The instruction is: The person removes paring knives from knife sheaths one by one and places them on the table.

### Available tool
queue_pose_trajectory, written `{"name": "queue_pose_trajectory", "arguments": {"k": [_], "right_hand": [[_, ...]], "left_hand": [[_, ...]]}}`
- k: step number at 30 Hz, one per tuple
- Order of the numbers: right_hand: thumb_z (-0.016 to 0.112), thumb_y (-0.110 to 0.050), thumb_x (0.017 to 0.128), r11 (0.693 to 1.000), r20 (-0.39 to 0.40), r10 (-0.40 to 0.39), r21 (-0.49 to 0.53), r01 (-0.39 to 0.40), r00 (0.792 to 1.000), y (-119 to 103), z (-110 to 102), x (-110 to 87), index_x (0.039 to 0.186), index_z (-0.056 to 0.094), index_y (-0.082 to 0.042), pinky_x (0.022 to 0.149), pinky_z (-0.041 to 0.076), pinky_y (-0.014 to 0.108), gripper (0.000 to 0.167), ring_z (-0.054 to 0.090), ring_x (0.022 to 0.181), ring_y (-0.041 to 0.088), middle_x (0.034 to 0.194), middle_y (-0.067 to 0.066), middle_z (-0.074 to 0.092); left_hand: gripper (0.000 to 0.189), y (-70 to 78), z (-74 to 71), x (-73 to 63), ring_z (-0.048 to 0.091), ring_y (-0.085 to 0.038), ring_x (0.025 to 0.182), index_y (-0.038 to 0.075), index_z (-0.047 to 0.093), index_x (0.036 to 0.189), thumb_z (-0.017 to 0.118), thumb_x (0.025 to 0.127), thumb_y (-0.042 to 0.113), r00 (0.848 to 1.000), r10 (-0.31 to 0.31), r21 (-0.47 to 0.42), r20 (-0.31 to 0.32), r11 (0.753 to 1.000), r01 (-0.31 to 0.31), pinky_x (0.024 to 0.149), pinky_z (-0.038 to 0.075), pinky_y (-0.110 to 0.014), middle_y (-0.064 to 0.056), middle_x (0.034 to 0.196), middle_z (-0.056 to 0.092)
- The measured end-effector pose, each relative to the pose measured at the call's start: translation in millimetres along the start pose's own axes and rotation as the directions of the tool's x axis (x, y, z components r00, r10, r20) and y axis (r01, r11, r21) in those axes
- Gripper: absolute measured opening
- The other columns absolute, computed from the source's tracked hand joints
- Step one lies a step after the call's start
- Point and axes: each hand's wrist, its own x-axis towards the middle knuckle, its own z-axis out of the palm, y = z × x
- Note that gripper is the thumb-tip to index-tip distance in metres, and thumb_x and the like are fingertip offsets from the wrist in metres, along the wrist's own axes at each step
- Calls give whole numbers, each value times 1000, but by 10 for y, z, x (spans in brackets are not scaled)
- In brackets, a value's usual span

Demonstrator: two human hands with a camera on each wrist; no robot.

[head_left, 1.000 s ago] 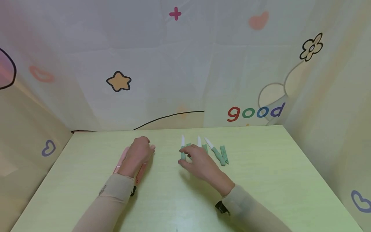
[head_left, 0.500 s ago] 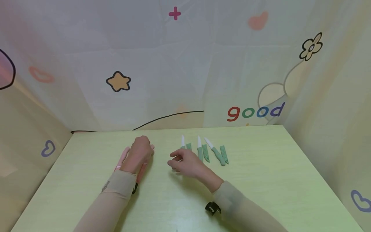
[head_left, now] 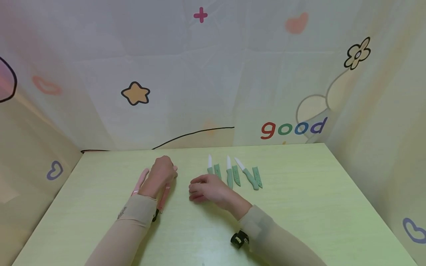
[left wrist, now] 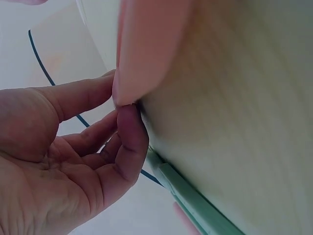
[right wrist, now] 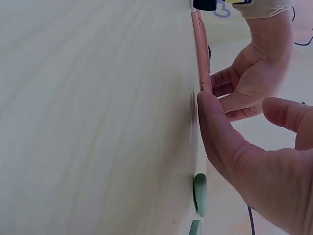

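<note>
My left hand (head_left: 161, 177) is over the pink knives on the left part of the table. In the left wrist view its thumb and index finger pinch the rounded end of a pink knife handle (left wrist: 146, 54). Another pink knife (head_left: 141, 179) lies just left of that hand, partly hidden by the wrist. My right hand (head_left: 209, 190) hovers low over the table, fingers loosely bent and holding nothing. Just beyond it lies a green-handled knife (head_left: 210, 162) with a white blade, its handle partly covered by the hand. A green sheath (head_left: 217, 170) lies beside that knife.
Further right lie a second green knife (head_left: 229, 175), its sheath (head_left: 236, 175), a slanted third knife (head_left: 248, 175) and another sheath (head_left: 257, 177). A patterned curtain (head_left: 186, 92) hangs behind the pale table (head_left: 309, 207) and along both sides.
My right hand has moved left and toward me, away from the leftmost green knife, uncovering the middle knife and sheaths. The left hand has stayed almost in place at the pink knives.
</note>
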Motion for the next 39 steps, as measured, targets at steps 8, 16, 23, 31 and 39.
{"name": "queue_pose_trajectory", "arguments": {"k": [8,16,23,31,39], "right_hand": [[68,-13,102,995,20,47,90,-48,999,58,24,62,135,59,12,90,61,43,42,75,106,36,115,25,73],[66,-14,104,985,43,80,153,-86,996,67,58,68,138,56,12,91,61,42,44,75,109,37,119,25,73],[65,-10,103,973,81,74,213,-90,994,93,116,80,138,56,13,92,60,44,43,73,113,40,121,26,72],[62,-9,104,958,101,78,268,-103,992,112,208,103,142,53,14,95,59,45,45,71,116,41,124,27,71],[56,-6,107,936,121,86,329,-122,989,157,326,183,137,57,16,96,59,47,37,73,112,38,121,26,72]], "left_hand": [[13,-25,-2,-7,58,-19,53,-1,73,88,71,96,9,999,1,-54,34,999,1,42,42,-24,-12,71,66],[25,-96,-49,-26,67,-24,74,-7,77,111,71,94,9,999,40,-163,14,986,-38,65,52,-29,-13,91,74],[29,-153,-65,-9,69,-27,90,-7,75,115,67,99,16,999,41,-187,-8,981,-42,84,56,-40,-17,104,75],[35,-204,-83,10,66,-21,81,-9,72,124,68,104,19,999,12,-252,42,968,-1,77,54,-35,-14,100,73],[36,-220,-87,1,70,-14,71,-12,65,129,69,103,11,993,-21,-427,117,902,69,75,60,-34,-15,95,73]]}}
